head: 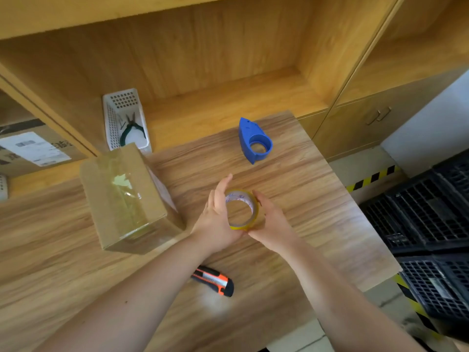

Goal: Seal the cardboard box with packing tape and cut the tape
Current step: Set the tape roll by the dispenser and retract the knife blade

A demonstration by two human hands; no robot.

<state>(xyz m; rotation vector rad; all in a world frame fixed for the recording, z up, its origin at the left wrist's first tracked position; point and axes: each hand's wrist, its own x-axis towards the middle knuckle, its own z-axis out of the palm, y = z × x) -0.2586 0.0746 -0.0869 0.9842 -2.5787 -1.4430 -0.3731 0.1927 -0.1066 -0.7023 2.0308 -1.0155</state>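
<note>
Head view: table (291, 158) carries all; box (127, 196) stands at its left part, taped along the top. Mid-table, left hand (215, 217) and right hand (269, 222) cup the tape (242, 209) between them, fingers pressed together against its rim. Dispenser (255, 141) lies farther back, knife (213, 280) nearer.

A white basket (124, 102) with little holes sits on the wooden shelf (228, 97), just past the far left part of the tabletop (317, 199). Pliers (132, 129) with dark handles lie inside it. Another cardboard box with a white label (33, 148) sits in the next shelf space, at the far left. Black plastic crates (431, 219) are stacked on the floor off the right edge of the tabletop. Yellow and black striped tape (373, 177) runs along the floor there.
</note>
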